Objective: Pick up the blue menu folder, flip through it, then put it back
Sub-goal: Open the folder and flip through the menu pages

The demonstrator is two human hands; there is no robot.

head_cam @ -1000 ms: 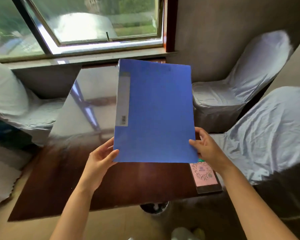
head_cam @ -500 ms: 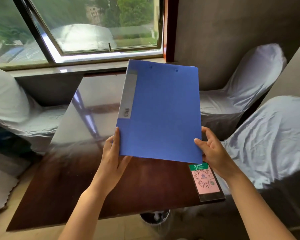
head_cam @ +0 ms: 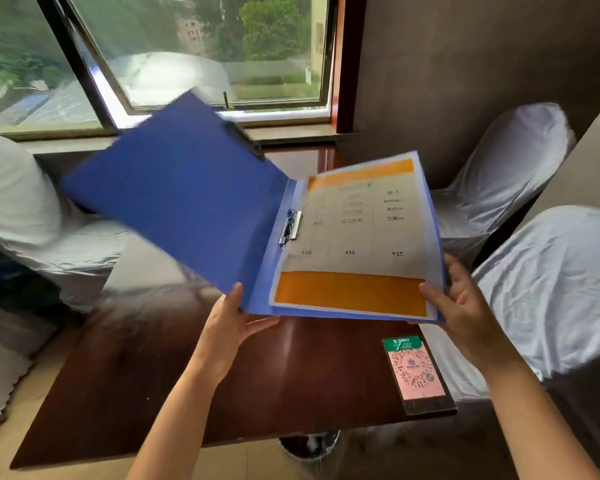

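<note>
- The open plastic menu folder [head_cam: 187,202] is deep blue inside its cover, a paler blue along the spine strip, with a silver metal clip [head_cam: 289,227] there.
- The paper menu page [head_cam: 357,237] is cream in the middle, with orange bands across its top and bottom, a white border and grey print.
- The glossy wooden bench [head_cam: 174,368] is dark reddish brown, with pale window glare across its far half.
- The flat code card [head_cam: 415,370] is pink with a darker dotted code pattern, green at the top, edged in black.
- The fabric-covered chairs [head_cam: 555,282] are plain white with grey creases.
- The window frame [head_cam: 84,69] is black; a red-brown post [head_cam: 342,64] stands beside the grey-brown wall [head_cam: 465,64].
</note>
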